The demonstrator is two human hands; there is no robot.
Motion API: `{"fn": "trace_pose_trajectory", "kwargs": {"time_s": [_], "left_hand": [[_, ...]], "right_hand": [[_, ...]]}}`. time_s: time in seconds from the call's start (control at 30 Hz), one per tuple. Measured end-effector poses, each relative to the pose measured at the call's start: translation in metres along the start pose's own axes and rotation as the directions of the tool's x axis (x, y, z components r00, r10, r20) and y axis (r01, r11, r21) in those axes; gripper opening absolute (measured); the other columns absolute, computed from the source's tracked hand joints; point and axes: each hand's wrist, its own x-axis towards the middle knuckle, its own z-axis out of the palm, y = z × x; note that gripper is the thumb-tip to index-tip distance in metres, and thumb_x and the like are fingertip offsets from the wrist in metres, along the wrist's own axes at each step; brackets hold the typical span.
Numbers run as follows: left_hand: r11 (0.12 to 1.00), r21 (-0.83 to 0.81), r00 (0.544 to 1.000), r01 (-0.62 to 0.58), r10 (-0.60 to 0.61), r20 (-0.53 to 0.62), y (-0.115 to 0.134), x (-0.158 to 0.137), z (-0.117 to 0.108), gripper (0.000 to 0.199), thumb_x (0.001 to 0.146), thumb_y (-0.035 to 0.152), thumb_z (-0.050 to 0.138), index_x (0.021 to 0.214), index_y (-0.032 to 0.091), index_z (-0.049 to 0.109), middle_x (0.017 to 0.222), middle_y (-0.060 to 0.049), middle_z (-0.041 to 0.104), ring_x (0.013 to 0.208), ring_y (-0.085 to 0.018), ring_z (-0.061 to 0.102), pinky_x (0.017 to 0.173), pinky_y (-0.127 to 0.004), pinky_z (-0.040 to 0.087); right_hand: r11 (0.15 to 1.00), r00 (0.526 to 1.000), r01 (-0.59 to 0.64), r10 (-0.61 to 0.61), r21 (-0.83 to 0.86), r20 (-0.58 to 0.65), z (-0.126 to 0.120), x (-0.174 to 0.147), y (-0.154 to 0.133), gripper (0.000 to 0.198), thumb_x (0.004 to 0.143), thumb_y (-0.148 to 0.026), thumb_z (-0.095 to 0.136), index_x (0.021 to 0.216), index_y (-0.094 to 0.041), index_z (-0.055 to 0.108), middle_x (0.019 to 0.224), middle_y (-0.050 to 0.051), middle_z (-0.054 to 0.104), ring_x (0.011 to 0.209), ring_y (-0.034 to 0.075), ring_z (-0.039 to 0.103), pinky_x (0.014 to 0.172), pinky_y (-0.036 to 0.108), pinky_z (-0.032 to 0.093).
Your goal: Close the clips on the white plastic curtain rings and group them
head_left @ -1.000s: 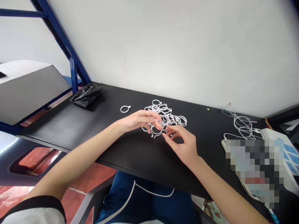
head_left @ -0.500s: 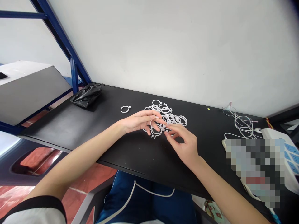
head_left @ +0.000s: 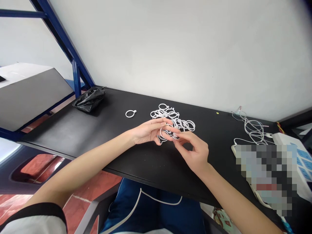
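Note:
My left hand [head_left: 149, 130] holds a white curtain ring [head_left: 161, 131] between its thumb and fingers, above the front of a loose pile of similar rings [head_left: 172, 114]. Close against its fingertips, my right hand [head_left: 195, 149] pinches at the ring's small end; the fingers partly hide that spot. The piled rings are thin white hoops, each with a small knob or eyelet, and they overlap one another. Apart from the pile, a single white ring [head_left: 131, 113] lies flat to the left on the black table [head_left: 141, 162].
A crumpled black plastic bag [head_left: 89, 99] sits at the table's far left. On the right are tangled white cables [head_left: 254, 130], a blurred-out device [head_left: 265, 178] and a white power strip [head_left: 290, 146]. A pale wall [head_left: 170, 55] rises behind the table.
Both hands have shifted slightly toward me and to the right, with the ring between them. The pile and the single ring lie as before.

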Motion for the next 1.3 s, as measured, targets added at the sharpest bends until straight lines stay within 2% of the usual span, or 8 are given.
{"fn": "trace_pose_trajectory", "kwargs": {"time_s": [0.13,0.23,0.33,0.5,0.73,0.93,1.3], "left_hand": [[1.0,0.015,0.999,-0.02,0.021,-0.042,-0.003,0.001,0.004,0.021,0.095,0.027,0.059,0.112,0.016,0.06,0.124,-0.014,0.067,0.093,-0.02,0.073,0.058,-0.021,0.06],[0.998,0.043,0.996,-0.035,0.038,-0.075,-0.002,0.002,0.004,0.022,0.092,0.027,0.063,0.111,0.015,0.063,0.115,-0.013,0.071,0.093,-0.017,0.07,0.065,-0.022,0.058],[0.996,0.07,0.992,-0.059,0.067,-0.11,-0.002,0.003,0.004,0.022,0.089,0.027,0.069,0.106,0.014,0.066,0.1,-0.01,0.073,0.084,-0.012,0.067,0.072,-0.022,0.055],[0.98,0.167,0.975,-0.111,0.14,-0.172,-0.004,0.004,0.004,0.018,0.088,0.028,0.07,0.101,0.015,0.068,0.083,-0.003,0.069,0.07,-0.007,0.061,0.069,-0.02,0.051],[0.959,0.266,0.966,-0.096,0.154,-0.206,-0.003,0.004,0.006,0.03,0.083,0.038,0.074,0.098,0.014,0.066,0.079,-0.002,0.068,0.068,-0.008,0.06,0.067,-0.022,0.05],[0.946,0.298,0.965,-0.129,0.189,-0.184,-0.004,0.004,0.009,0.031,0.085,0.04,0.071,0.097,0.013,0.066,0.077,-0.003,0.069,0.07,-0.009,0.062,0.069,-0.022,0.051],[0.949,0.293,0.968,-0.118,0.176,-0.181,-0.003,0.003,0.012,0.031,0.085,0.042,0.071,0.094,0.013,0.066,0.076,-0.002,0.068,0.069,-0.009,0.061,0.068,-0.021,0.05]], "right_hand": [[1.0,1.0,-0.002,0.002,0.014,-0.008,0.0,0.001,-0.002,0.024,0.081,-0.006,0.068,0.099,-0.022,0.067,0.081,0.001,0.07,0.06,0.012,0.066,0.052,0.025,0.058],[1.0,1.0,0.0,0.0,0.019,-0.005,0.001,0.0,-0.002,0.022,0.082,-0.007,0.068,0.099,-0.022,0.067,0.08,0.001,0.07,0.061,0.012,0.065,0.052,0.025,0.058],[1.0,1.0,0.0,0.0,0.024,-0.006,0.001,-0.001,-0.001,0.022,0.083,-0.006,0.067,0.099,-0.022,0.067,0.084,0.002,0.071,0.062,0.012,0.066,0.053,0.025,0.058],[0.999,1.0,0.018,-0.017,0.032,-0.02,-0.001,-0.002,0.001,0.021,0.083,-0.005,0.067,0.097,-0.021,0.067,0.087,0.004,0.072,0.065,0.013,0.067,0.054,0.026,0.059],[0.999,0.999,0.018,-0.017,0.026,-0.035,0.0,-0.002,0.0,0.021,0.082,-0.004,0.067,0.095,-0.021,0.067,0.087,0.003,0.072,0.063,0.012,0.068,0.054,0.025,0.059],[0.999,0.998,0.036,-0.034,0.039,-0.052,-0.002,-0.003,0.002,0.026,0.082,-0.001,0.066,0.097,-0.022,0.068,0.088,0.002,0.073,0.056,0.01,0.065,0.053,0.026,0.057],[0.999,0.999,0.017,-0.016,0.039,-0.036,-0.001,-0.004,0.002,0.026,0.081,-0.002,0.066,0.098,-0.022,0.067,0.088,0.003,0.072,0.055,0.01,0.063,0.054,0.026,0.055]]}}
